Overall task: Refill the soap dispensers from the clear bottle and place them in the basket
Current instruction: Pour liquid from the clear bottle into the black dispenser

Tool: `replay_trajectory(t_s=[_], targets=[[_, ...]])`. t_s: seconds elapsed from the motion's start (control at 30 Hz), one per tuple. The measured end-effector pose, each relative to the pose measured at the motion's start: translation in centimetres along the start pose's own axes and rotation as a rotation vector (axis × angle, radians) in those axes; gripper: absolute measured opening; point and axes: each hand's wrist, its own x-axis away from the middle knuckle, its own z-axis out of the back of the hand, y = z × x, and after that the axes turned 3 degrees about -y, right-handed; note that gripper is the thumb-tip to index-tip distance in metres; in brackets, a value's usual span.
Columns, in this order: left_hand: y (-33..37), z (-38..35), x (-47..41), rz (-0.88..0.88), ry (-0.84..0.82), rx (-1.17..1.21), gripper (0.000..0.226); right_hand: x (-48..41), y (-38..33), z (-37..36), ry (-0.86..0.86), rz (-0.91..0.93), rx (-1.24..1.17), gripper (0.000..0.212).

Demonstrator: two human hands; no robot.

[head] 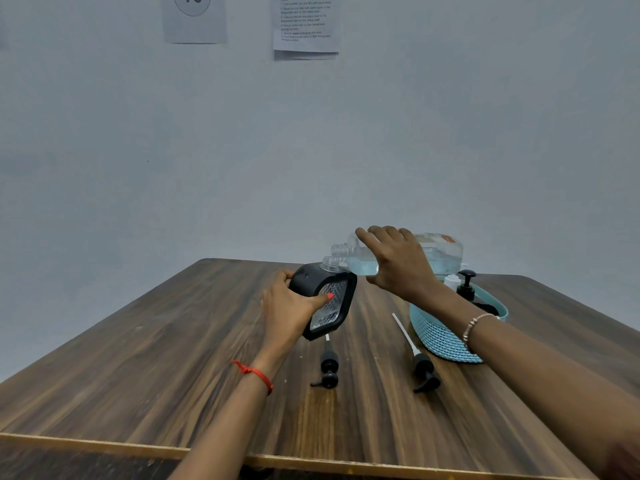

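Grey wall (346, 150) behind; two printed sheets (304, 26) are pinned high up, text too small to be read.

Dark wood-grain table (173, 358), near edge pale and raw.

Teal basket (440, 334), woven-pattern side, is set on the right half of the table. A black dispenser with pump fitted (467, 285) is stood upright inside it, with a small white top (452, 281) just beside; the rest of the contents is hidden by the right forearm.

Clear bottle (440, 254) is held in the air above the basket's far side, tipped almost level, neck pointing left. Bluish liquid is pooled along its lower side. Its mouth is brought right up to the neck of the held dispenser; whether liquid is running cannot be told.

Held dispenser (311, 278): black body with a clear patterned window, threaded neck uncapped, tilted with neck up and away. It is kept left of centre over the table; whether its lower end touches the top cannot be told.

Right hand (398, 261) is wrapped over the bottle from above, fingers curled across the top, thumb under the near side. Firm grip.

Left hand (287, 313) is closed round the dispenser's body, thumb with a red nail pressed on the window.

Two black pumps are laid flat on the table, white tubes pointing away: one (328, 368) just below the held dispenser, the other (424, 370) near the basket's front.

Red thread (254, 374) is worn on the left wrist, a bead bracelet (476, 325) on the right.
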Motion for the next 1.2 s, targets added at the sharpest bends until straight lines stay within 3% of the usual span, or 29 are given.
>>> replay_trajectory(t_s=[1.2], targets=[[-0.16,0.42,0.38,0.025,0.014,0.035,0.05,-0.25,-0.52,0.34,-0.001,0.034,0.019,0.091]])
